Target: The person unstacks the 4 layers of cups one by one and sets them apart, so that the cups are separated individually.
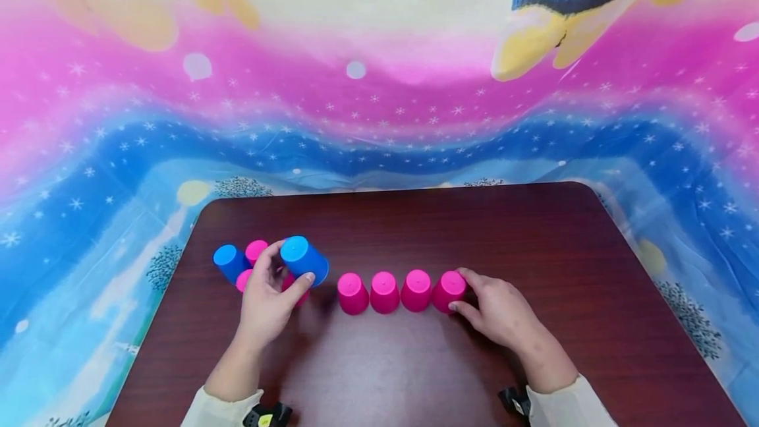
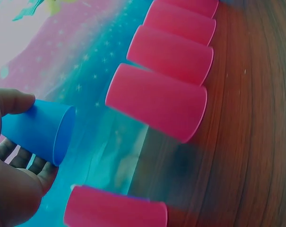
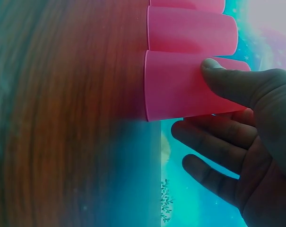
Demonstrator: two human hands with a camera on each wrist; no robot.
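Observation:
My left hand (image 1: 263, 305) grips a blue cup (image 1: 305, 261) between thumb and fingers, its closed base upward. In the left wrist view this blue cup (image 2: 41, 130) hangs higher than the pink cups. A row of several upside-down pink cups (image 1: 384, 294) stands on the table, side by side. At the row's right end, my right hand (image 1: 501, 312) holds the last pink cup (image 1: 449, 292). The right wrist view shows the thumb across the near side of that cup (image 3: 180, 87), with the lower fingers apart from it.
Left of the row stand another blue cup (image 1: 231, 262) and a few pink cups (image 1: 256, 251), partly hidden behind my left hand. The dark wooden table (image 1: 403, 368) has rounded far corners. A printed cloth backdrop (image 1: 379, 111) rises behind it.

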